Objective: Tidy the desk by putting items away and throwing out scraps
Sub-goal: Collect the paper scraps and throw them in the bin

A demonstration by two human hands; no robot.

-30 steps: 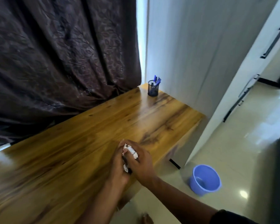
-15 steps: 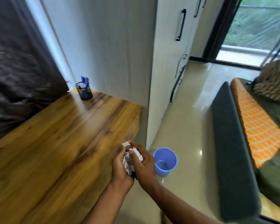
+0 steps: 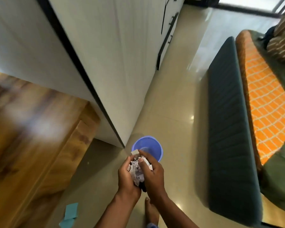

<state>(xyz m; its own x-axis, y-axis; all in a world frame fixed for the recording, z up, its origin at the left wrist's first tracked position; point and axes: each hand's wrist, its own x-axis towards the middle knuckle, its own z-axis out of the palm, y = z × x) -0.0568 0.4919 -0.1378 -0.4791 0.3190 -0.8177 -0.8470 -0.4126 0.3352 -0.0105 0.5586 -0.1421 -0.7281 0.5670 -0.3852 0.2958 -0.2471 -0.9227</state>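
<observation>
Table (image 3: pixel 31 129) edge at left, blue bin (image 3: pixel 147 148) on the floor off its corner. I see my left hand (image 3: pixel 127 176) and right hand (image 3: pixel 153 173) cupped around crumpled paper scraps (image 3: pixel 136 169) short of the bin's near rim; released here, loose pieces could scatter onto the floor.

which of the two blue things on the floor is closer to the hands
The round blue bin, standing just beyond the hands and their paper scraps. The flat light-blue paper lies farther off, by the desk.
</observation>
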